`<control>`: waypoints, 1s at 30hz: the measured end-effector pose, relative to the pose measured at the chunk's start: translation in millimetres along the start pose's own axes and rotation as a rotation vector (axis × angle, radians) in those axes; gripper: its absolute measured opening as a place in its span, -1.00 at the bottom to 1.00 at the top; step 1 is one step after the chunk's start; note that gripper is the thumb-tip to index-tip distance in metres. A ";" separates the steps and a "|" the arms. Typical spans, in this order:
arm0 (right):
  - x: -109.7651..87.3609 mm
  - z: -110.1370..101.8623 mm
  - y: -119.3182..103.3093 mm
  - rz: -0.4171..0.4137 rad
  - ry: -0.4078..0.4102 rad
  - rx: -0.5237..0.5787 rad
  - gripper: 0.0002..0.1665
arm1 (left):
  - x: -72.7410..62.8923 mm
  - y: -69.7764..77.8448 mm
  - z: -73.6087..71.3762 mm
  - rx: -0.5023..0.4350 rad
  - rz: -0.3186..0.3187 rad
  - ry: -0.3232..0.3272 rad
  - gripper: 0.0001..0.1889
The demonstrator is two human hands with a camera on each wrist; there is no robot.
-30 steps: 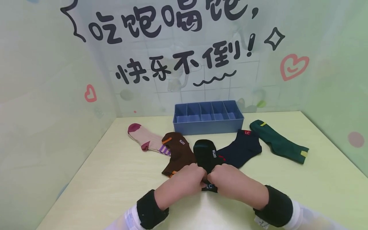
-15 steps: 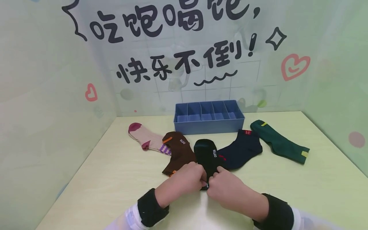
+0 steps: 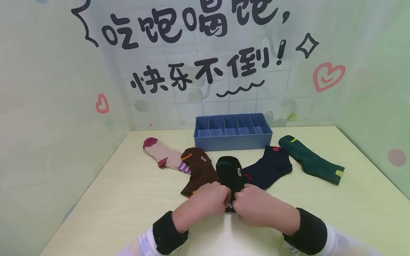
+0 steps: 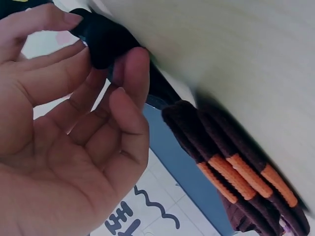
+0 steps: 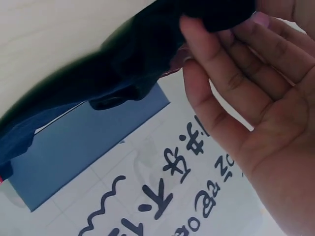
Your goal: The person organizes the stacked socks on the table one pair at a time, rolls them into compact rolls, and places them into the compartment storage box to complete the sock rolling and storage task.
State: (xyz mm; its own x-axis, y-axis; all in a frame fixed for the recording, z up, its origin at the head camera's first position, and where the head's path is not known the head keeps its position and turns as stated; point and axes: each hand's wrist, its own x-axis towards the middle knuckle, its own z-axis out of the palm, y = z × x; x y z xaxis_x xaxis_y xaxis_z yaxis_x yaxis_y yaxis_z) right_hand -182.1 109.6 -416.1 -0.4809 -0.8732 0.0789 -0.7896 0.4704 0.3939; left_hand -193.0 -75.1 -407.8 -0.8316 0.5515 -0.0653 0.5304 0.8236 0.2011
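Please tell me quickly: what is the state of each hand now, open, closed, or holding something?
Left hand: closed, pinching the black sock.
Right hand: closed, holding the same black sock.

Socks (image 3: 229, 172) across table (image 3: 128, 202), box (image 3: 234, 143) behind middle ones, wall (image 3: 298, 106) behind box

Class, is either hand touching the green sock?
No, the left hand and right hand hold the black sock, apart from the green sock.

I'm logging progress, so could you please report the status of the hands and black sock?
Left hand and right hand pinch near end of black sock. Toe toward blue box. Brown sock and navy sock close on either side.
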 end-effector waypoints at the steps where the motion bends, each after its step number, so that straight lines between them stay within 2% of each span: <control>1: 0.2 0.4 2.4 0.003 -0.010 0.035 -0.80 | -0.7 0.8 -0.5 0.009 0.001 0.001 -0.79; 5: 0.4 2.6 14.6 0.020 -0.030 0.209 -0.82 | -2.8 4.5 -1.7 0.072 0.010 0.000 -0.76; 11: 2.0 6.9 34.3 0.061 -0.117 0.631 -0.83 | -5.8 9.9 3.1 0.305 0.052 0.015 -0.77; 15: 1.7 8.3 41.5 0.074 -0.187 0.789 -0.82 | -6.7 13.1 8.3 0.441 0.097 0.069 -0.86; 19: 0.0 7.3 42.9 0.084 -0.209 0.818 -0.82 | -8.6 18.8 9.0 0.534 0.126 0.089 -0.90; 22: -1.4 4.0 38.1 0.088 -0.186 0.746 -0.83 | -9.6 21.6 7.5 0.556 0.132 0.074 -0.89; 27: -3.1 -4.0 22.1 0.104 -0.156 0.545 -0.86 | -10.8 21.6 4.5 0.515 0.123 0.033 -0.88; 30: -1.9 -5.9 16.0 0.143 -0.176 0.550 -0.90 | -10.7 18.4 3.2 0.446 0.101 0.017 -0.92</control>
State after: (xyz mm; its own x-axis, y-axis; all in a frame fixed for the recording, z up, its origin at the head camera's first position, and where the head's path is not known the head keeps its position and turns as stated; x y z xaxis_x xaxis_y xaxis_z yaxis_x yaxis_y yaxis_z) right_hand -191.5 118.1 -404.6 -0.6159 -0.7842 -0.0750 -0.7713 0.6197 -0.1453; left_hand -173.9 -65.5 -406.5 -0.7727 0.6327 -0.0500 0.6248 0.7444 -0.2354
